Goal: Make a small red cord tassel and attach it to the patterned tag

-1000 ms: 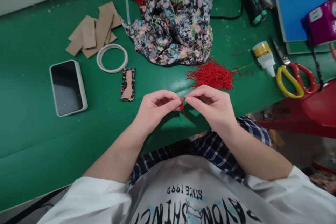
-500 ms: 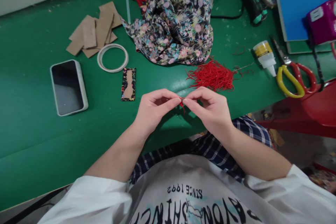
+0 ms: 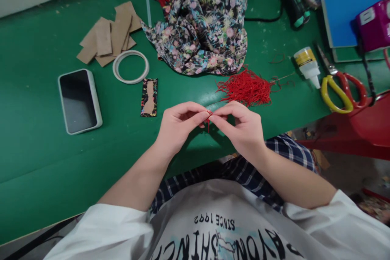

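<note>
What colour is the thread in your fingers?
Red; the thread shows best in the head view.

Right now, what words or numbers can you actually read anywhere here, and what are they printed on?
"SINCE 1992": on the white printed T-shirt, seen upside down.
Large black letters below it on the shirt: cut off by the frame edge, not readable whole.
White label on the purple box: too blurred.
Yellow band on the white glue bottle: too small.
</note>
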